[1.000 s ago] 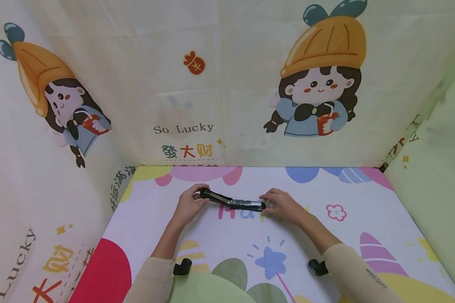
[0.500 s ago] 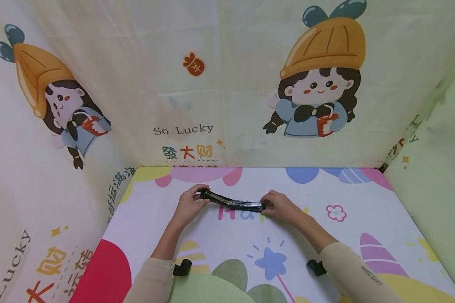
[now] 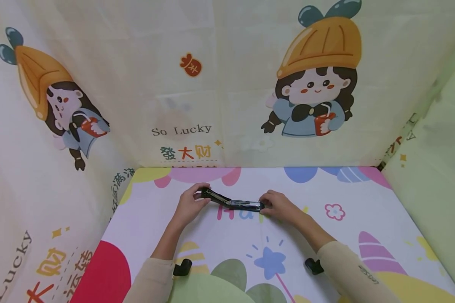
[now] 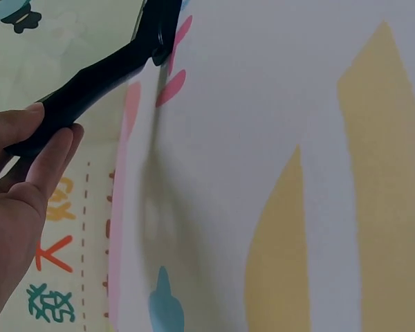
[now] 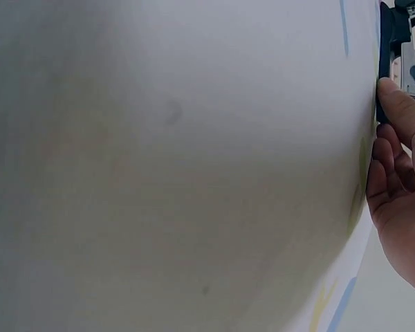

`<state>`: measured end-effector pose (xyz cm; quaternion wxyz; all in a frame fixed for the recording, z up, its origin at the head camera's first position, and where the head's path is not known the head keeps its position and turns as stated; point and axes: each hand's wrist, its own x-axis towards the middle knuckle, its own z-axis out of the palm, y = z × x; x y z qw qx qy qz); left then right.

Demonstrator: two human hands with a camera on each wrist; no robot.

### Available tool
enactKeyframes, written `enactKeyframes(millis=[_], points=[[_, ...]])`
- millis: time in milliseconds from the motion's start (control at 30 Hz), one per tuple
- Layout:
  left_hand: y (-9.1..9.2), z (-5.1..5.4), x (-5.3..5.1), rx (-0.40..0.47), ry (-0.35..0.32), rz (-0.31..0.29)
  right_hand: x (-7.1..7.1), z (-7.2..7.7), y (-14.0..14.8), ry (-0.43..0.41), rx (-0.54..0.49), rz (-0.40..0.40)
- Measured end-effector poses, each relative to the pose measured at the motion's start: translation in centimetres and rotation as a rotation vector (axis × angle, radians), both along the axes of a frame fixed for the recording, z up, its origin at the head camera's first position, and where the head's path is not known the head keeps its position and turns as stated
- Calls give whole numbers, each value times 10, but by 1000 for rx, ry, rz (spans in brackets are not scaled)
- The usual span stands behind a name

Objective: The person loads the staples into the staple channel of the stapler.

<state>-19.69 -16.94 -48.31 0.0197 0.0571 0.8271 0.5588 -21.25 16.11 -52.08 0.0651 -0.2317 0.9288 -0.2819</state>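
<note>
A black stapler (image 3: 229,202) with a silvery metal channel is spread wide at its hinge over the far middle of the table. My left hand (image 3: 188,205) grips its left, slightly raised end; in the left wrist view the thumb and fingers of the left hand (image 4: 21,200) pinch the black arm of the stapler (image 4: 90,90). At the other end, my right hand (image 3: 279,205) holds the tip between thumb and fingers. The right wrist view shows the right hand (image 5: 401,159) at its right edge, thumb on the stapler's dark end (image 5: 383,62). Whether staples lie inside is too small to tell.
A table cover (image 3: 307,240) with colourful prints lies under the hands. Behind it rises a cream printed cloth (image 3: 242,105), with more cloth walls at left and right. Black wrist-worn devices (image 3: 183,267) sit by both sleeves.
My right hand has shifted slightly at the stapler's right end, its fingers closing in on the tip. The head view has turned a little. The left hand keeps its grip.
</note>
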Motion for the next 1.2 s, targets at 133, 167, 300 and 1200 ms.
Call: enactKeyframes(millis=[133,167,300,1200], points=[[4,2,-1,8,-22,-6,-1,3,0,-13,-19,-3],[5,3,-2,4,-26,-10,-1,4,0,-15,-22,-4],[10,4,-3,-7,-26,-25,-1,3,-1,-29,-21,-8],[41,6,-2,-47,67,-67,-2,0,-1,-30,-38,-15]])
